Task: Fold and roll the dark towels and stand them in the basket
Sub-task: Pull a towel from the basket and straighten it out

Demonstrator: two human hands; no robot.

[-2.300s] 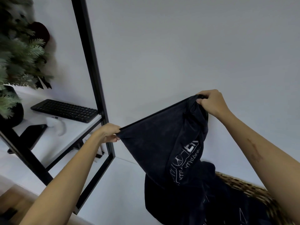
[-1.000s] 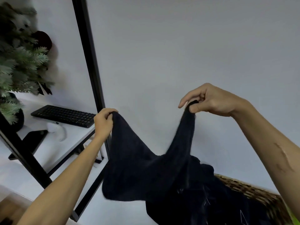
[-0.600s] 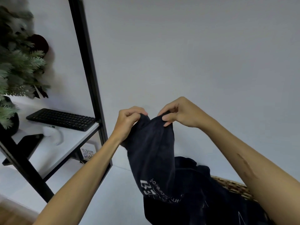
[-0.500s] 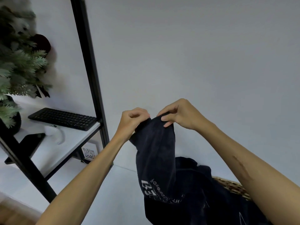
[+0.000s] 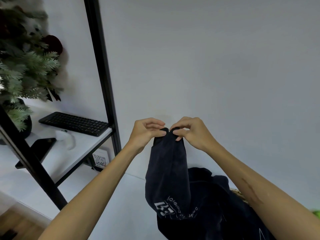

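At chest height before the pale wall, we now hold the dark printed cloth towel (image 5: 168,172) with its 2 top corners brought together; 2.3 s ago they were spread wide apart. Our left hand (image 5: 144,131) and right hand (image 5: 190,131) each pinch that joined top edge, nearly touching. We judge the 1st fold complete; rolling remains, above the woven wicker basket (image 5: 241,196) holding more dark cloth (image 5: 216,213).
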